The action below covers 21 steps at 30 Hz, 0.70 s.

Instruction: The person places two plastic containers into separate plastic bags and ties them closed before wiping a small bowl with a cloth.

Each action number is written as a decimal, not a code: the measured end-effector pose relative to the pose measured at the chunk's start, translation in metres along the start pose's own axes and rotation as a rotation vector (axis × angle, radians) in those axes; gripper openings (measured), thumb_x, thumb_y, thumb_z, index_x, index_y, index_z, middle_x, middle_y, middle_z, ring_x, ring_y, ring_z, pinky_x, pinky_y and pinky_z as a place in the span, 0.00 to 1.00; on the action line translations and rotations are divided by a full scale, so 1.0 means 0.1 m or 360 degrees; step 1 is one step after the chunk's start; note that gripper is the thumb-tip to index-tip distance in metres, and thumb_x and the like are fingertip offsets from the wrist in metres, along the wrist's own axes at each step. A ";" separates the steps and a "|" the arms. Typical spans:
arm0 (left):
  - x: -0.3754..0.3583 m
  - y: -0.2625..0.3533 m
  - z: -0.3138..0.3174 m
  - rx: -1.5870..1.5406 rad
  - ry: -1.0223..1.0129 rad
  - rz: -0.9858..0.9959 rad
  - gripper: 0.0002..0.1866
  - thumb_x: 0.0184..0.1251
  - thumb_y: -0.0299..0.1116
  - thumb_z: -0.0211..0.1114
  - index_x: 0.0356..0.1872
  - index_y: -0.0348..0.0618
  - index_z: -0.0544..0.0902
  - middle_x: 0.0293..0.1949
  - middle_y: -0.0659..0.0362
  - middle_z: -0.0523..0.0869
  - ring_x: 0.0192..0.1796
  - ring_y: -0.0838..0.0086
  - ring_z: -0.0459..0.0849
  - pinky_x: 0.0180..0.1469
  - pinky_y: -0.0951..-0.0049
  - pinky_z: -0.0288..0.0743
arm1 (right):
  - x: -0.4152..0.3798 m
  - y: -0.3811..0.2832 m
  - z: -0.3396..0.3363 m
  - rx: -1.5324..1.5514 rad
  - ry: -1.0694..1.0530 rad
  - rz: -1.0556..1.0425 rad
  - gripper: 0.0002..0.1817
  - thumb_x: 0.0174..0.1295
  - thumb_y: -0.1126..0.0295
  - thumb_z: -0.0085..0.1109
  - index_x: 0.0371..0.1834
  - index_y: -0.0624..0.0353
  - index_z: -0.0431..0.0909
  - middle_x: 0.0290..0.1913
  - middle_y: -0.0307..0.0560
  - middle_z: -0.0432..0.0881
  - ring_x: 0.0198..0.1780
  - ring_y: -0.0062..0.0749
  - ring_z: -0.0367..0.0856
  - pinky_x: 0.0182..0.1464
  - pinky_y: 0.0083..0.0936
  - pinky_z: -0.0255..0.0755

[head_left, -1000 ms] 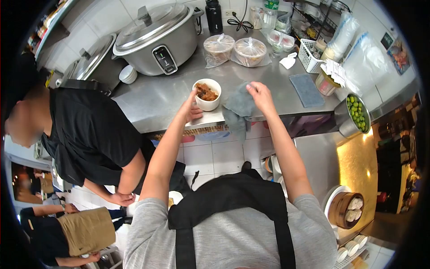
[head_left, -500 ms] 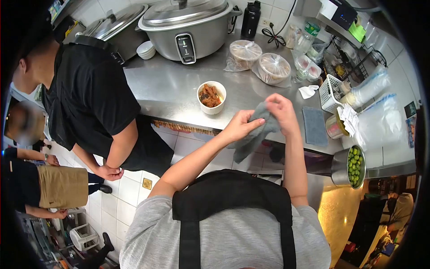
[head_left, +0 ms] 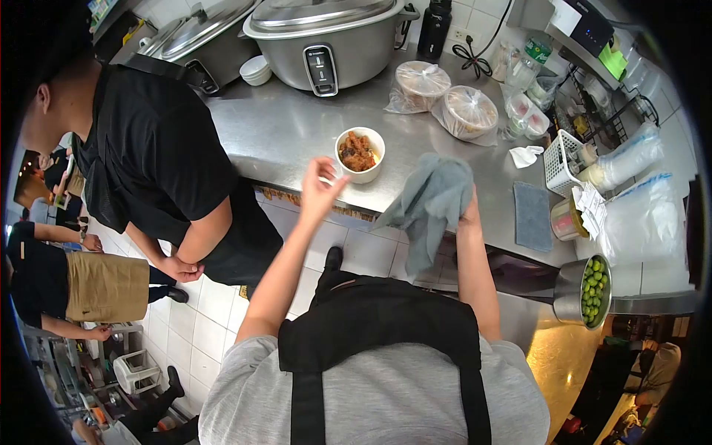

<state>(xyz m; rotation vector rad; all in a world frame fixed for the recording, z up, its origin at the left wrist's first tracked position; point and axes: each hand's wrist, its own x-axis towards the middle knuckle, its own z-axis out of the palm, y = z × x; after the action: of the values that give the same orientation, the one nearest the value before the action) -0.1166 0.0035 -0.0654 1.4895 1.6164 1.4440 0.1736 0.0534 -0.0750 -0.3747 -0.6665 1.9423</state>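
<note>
A grey-blue cloth [head_left: 432,211] hangs loosely in folds from my right hand [head_left: 470,213], whose fingers are closed on its right side and partly hidden behind it. My left hand [head_left: 321,187] is off the cloth, its fingers loosely curled and apart with nothing in them. Just beyond those fingertips, a white paper bowl [head_left: 361,176] of rice topped with browned fried pieces stands near the front edge of the steel counter [head_left: 282,137].
Two bagged bowls [head_left: 469,113] stand behind the bowl, near a large rice cooker [head_left: 320,44]. At right are a folded cloth [head_left: 532,216], a white basket [head_left: 561,159] and a pot of green limes [head_left: 593,293]. A co-worker in black [head_left: 159,148] stands close on the left.
My left hand has let go of the cloth and moved left toward the bowl. The cloth now hangs more spread out from my right hand. The camera view has shifted slightly.
</note>
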 end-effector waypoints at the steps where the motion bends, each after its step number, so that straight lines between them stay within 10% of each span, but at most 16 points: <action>1: 0.12 -0.16 -0.12 0.0062 0.0063 -0.0068 0.36 0.39 0.34 0.75 0.53 0.39 0.68 0.44 0.52 0.76 0.46 0.69 0.75 0.44 0.72 0.74 | 0.08 0.01 0.00 -0.0149 -0.0046 -0.0182 0.22 0.64 0.61 0.43 0.57 0.65 0.66 0.52 0.50 0.74 0.52 0.35 0.73 0.59 0.33 0.64; 4: 0.47 -0.48 -0.15 0.0474 -0.0372 0.0164 0.52 0.31 0.35 0.78 0.62 0.37 0.57 0.55 0.47 0.68 0.58 0.62 0.68 0.61 0.68 0.63 | 0.68 0.72 -0.84 -0.0255 0.0550 -0.0238 0.25 0.56 0.63 0.54 0.56 0.63 0.65 0.52 0.48 0.73 0.55 0.35 0.71 0.60 0.31 0.61; 7: 0.66 -0.37 0.03 -0.0120 -0.0718 0.0105 0.60 0.22 0.34 0.80 0.64 0.36 0.52 0.58 0.50 0.67 0.62 0.64 0.65 0.65 0.70 0.55 | 0.86 0.85 -0.11 -0.1836 0.0042 -0.0397 0.34 0.40 0.67 0.66 0.53 0.64 0.64 0.52 0.55 0.73 0.55 0.39 0.71 0.57 0.27 0.62; 21: 0.68 -0.32 0.20 -0.0051 -0.0543 0.0101 0.49 0.24 0.37 0.79 0.57 0.42 0.64 0.50 0.56 0.76 0.55 0.68 0.74 0.58 0.70 0.65 | 0.87 0.90 0.27 -0.1434 0.0215 -0.0397 0.36 0.38 0.70 0.64 0.55 0.65 0.61 0.55 0.50 0.69 0.58 0.34 0.65 0.59 0.25 0.57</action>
<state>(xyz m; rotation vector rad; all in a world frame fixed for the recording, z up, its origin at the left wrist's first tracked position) -0.1298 0.0784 -0.0809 1.6757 1.3441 1.1640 0.0557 0.0931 -0.1048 -0.9107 -1.4072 1.2744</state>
